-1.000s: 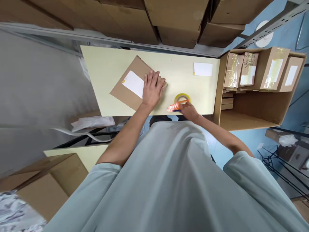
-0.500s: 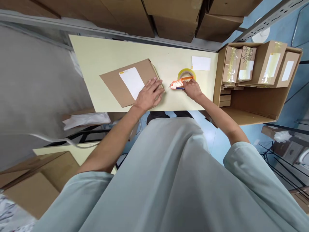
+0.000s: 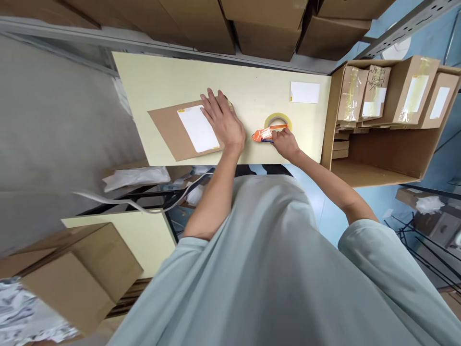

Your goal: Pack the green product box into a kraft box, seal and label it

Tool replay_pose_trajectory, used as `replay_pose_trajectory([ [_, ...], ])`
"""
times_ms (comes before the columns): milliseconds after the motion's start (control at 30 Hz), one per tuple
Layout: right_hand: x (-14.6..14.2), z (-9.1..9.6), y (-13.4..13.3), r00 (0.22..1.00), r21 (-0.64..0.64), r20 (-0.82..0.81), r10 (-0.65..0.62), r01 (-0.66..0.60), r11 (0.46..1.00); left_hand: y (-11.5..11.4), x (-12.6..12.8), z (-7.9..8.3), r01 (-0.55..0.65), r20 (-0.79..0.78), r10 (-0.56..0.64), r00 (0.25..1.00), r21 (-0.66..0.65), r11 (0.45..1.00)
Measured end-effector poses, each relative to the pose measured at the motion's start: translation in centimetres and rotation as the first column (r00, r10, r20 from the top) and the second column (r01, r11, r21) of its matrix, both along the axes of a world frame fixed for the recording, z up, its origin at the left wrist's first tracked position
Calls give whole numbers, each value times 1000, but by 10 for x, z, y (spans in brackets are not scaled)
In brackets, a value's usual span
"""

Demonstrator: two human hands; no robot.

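A flat brown cardboard parcel (image 3: 169, 129) with a white label (image 3: 199, 129) lies on the pale yellow table (image 3: 162, 79). My left hand (image 3: 223, 121) rests flat on the parcel's right end, fingers stretched out. My right hand (image 3: 284, 143) grips an orange tape dispenser (image 3: 265, 133) holding a roll of clear tape (image 3: 278, 119), which sits on the table just right of the parcel.
A loose white label (image 3: 304, 92) lies at the table's far right. An open carton (image 3: 382, 158) with several taped, labelled parcels (image 3: 410, 96) stands to the right. Brown boxes (image 3: 266, 24) fill the shelf behind. Another box (image 3: 79, 278) sits lower left.
The parcel has been turned on the table, so its label now lies nearer me. My left hand shifted onto its far right end. My right hand still holds the tape dispenser.
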State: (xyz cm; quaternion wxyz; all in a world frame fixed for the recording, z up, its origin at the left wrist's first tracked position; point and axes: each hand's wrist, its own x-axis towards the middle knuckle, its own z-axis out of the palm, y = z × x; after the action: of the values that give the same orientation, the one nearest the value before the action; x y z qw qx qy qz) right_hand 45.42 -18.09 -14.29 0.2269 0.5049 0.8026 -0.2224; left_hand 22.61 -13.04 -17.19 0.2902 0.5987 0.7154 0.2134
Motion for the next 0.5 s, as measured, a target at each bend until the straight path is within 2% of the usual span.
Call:
replay_pose_trajectory([
  [100,-1,-1,-9,999,2,-33,-7,7,1000,-15,9,-7,-47,-10,47,999,16,999],
  [200,-14,-1,-26,996,-20,-87,15,-17,1000,-40,-5,1,134,-68,-135,989,-15,991],
  [333,-40,2,-51,986,-77,-140,86,-98,992,-64,-36,17,400,-85,-406,910,-84,913],
  [433,-40,2,-59,980,-124,-177,96,-119,985,-69,-50,20,484,-90,-495,864,-119,867],
  [500,-20,1,-56,980,-141,-187,66,-93,986,-70,-52,18,486,-79,-495,865,-113,867],
])
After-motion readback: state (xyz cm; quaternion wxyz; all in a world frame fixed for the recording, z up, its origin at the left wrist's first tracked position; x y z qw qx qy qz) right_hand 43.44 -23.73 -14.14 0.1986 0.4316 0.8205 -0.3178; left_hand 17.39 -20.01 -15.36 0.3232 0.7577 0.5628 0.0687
